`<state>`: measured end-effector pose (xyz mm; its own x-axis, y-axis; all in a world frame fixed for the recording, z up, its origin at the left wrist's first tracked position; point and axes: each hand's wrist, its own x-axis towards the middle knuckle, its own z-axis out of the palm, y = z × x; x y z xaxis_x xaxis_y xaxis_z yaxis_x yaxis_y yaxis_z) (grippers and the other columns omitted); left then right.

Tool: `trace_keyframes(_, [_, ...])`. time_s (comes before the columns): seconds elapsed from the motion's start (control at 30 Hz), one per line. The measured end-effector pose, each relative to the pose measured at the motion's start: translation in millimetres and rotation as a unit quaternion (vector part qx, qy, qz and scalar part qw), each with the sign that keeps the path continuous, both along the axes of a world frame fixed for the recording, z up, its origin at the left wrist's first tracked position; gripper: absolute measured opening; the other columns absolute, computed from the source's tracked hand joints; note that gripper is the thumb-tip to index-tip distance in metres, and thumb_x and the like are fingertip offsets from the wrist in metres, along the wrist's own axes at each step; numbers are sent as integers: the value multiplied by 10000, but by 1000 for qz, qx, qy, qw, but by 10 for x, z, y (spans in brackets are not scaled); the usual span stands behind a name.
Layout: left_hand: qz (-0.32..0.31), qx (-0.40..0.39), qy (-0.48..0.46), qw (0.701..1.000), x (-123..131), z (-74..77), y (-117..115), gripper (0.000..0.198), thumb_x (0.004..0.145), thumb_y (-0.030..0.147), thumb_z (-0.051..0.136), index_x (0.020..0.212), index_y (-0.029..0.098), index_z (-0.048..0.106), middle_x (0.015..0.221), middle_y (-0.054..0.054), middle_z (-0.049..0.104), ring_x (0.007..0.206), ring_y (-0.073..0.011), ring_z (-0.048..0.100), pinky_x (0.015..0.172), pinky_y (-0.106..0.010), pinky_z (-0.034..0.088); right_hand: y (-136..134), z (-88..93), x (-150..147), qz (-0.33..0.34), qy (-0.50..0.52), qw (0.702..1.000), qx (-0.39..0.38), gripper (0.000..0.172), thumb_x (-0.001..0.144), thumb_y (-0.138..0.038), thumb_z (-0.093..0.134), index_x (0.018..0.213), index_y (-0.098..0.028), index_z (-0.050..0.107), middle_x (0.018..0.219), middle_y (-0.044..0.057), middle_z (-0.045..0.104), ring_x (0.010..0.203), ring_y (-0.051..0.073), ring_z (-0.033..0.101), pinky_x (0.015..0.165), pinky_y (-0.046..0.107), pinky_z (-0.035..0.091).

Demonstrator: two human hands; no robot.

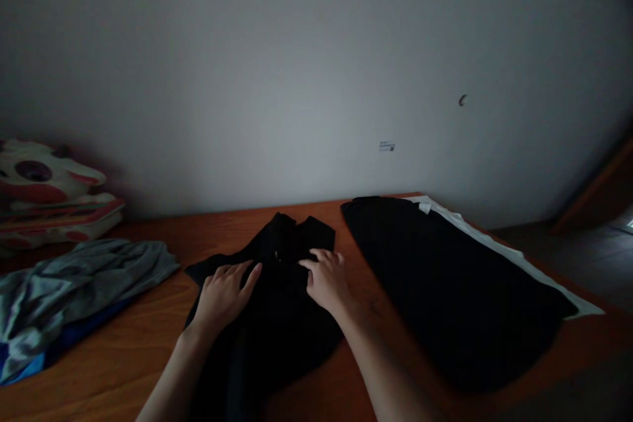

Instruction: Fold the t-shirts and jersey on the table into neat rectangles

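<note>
A black garment lies spread on the wooden table, its upper edge bunched and uneven, with a small light mark near its top. On its left part rests my left hand, fingers apart and thumb pointing up and inward. My right hand lies on its upper right part, the fingers spread and slightly bent. Both hands touch the cloth, and neither visibly grips it. The near end of the garment runs out of view between my forearms.
To the right, a black cloth lies flat over a white cloth. Grey clothing is heaped at the left on a blue cloth. A cow-shaped toy stands behind it. The wall borders the table's back.
</note>
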<state>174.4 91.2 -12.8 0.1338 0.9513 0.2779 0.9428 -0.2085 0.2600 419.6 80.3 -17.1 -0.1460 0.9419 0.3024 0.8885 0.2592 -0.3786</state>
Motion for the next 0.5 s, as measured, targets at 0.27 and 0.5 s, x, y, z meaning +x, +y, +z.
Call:
trace_keyframes(0.27, [32,-85,16,996,222,186,-121,430,968,485,367,944,268,738,881,-98,772,839,-313,726,718,-366,492,112,-42,214,-113,5,994,6,465,790,-16,565,1115,-295,745,1209,76,674,1137,291,575,906,410,431])
trace_keyframes(0.5, [50,-8,34,998,217,11,-80,640,843,692,524,1186,170,663,1183,-158,670,1099,-347,635,968,-447,467,167,-115,150,-110,138,984,0,254,970,-372,526,958,-218,727,1037,74,724,1013,265,646,876,373,458])
